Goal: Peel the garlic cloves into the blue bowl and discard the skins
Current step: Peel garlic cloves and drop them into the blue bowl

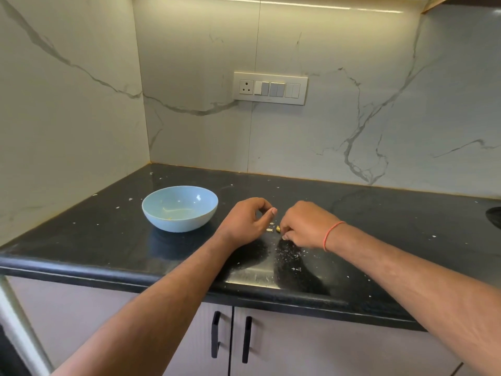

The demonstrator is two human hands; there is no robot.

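Garlic clove at right hand fingertips

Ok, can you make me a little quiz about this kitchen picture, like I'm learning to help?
1. True or false: the blue bowl stands to the left of both hands.
2. Which wrist wears the red thread? A) left B) right C) neither
3. Fill in: pale skin flakes lie scattered on the black ____.

Key:
1. True. The left hand and right hand are both to its right.
2. B.
3. Countertop.
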